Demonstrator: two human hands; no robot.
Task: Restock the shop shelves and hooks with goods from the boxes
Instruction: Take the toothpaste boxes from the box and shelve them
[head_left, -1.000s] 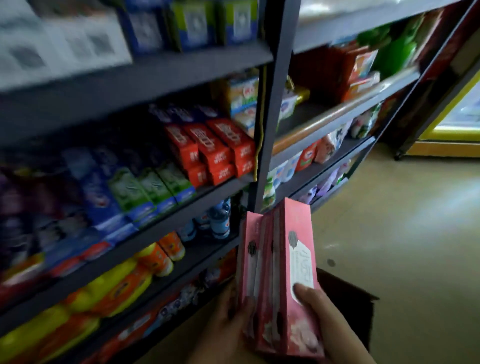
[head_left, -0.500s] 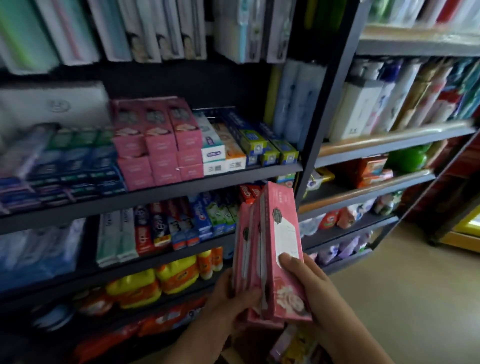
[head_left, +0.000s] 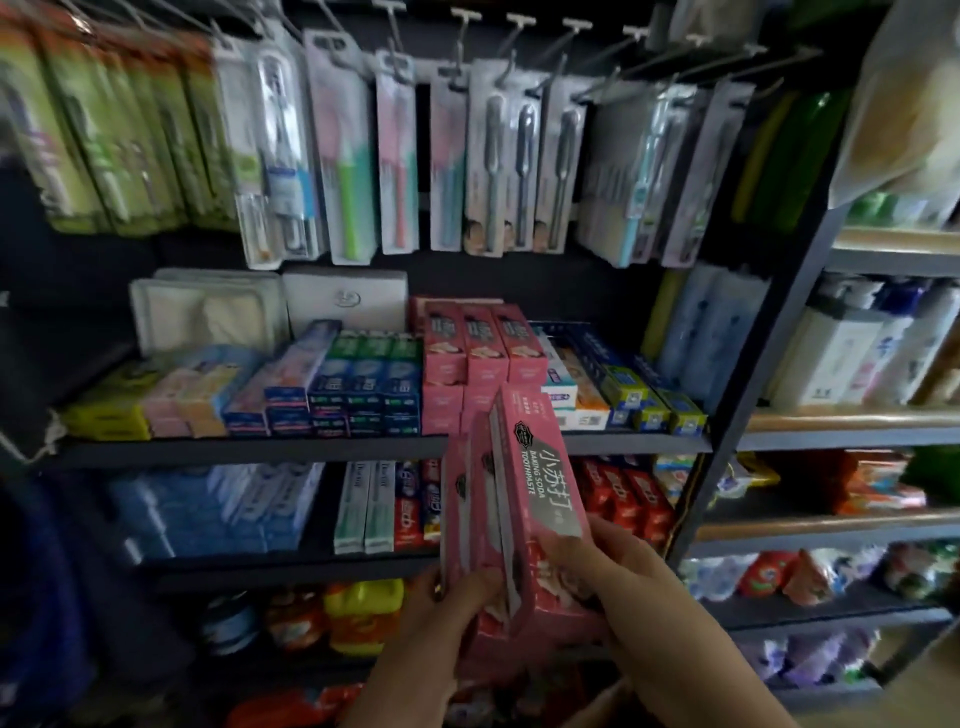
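Both hands, left hand (head_left: 441, 618) and right hand (head_left: 628, 587), grip a bundle of pink toothpaste boxes (head_left: 511, 519) upright. Matching pink boxes (head_left: 483, 345) sit stacked on the shelf (head_left: 249, 448) behind, beneath hanging toothbrush packs (head_left: 498, 166).

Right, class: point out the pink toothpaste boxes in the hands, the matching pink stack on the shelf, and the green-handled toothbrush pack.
held pink toothpaste boxes (head_left: 540, 483), head view, printed side panel.
shelf pink stack (head_left: 485, 345), head view, middle box's top.
green-handled toothbrush pack (head_left: 347, 208), head view, handle.

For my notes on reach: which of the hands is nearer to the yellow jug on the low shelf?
Left. The left hand grips the pink toothpaste boxes just right of the yellow jug; the right hand holds them on the far side.
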